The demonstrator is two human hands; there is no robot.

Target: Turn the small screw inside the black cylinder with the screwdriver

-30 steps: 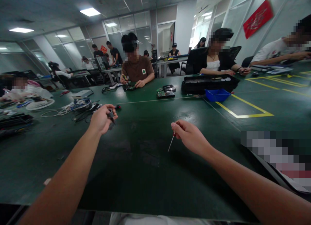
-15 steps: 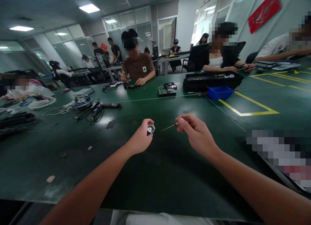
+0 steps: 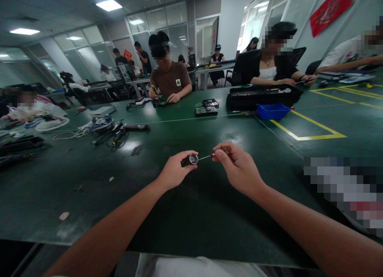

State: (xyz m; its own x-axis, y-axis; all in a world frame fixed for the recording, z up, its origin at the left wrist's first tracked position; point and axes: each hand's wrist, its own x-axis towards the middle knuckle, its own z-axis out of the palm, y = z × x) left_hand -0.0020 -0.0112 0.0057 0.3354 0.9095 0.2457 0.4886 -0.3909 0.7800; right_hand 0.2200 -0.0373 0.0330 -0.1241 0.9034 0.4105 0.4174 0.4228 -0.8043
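Between the thumb and fingers of my left hand (image 3: 177,170) is a small dark cylindrical part (image 3: 193,159) with a pale ringed end. That end faces me and shows a recessed centre; its exact kind I cannot make out. My right hand (image 3: 239,165) is closed around the handle of a thin screwdriver (image 3: 205,157), which has a red collar and a bare metal shaft. The shaft points left, its tip at the ringed end of the part. Whether the tip touches it or goes inside is too small to tell. Both hands are above the green table (image 3: 179,221).
Tangled cables (image 3: 115,135) lie to the left. Circuit boards (image 3: 207,107), a blue tray (image 3: 273,111) and a long black housing (image 3: 263,96) stand farther back. Across the table sits a co-worker (image 3: 171,79); others sit at the right. A blurred-out object (image 3: 344,189) lies on the near right.
My left hand has moved right and turned the part, so more of its dark side shows. The right hand has shifted slightly left, bringing the screwdriver's tip up to the part.
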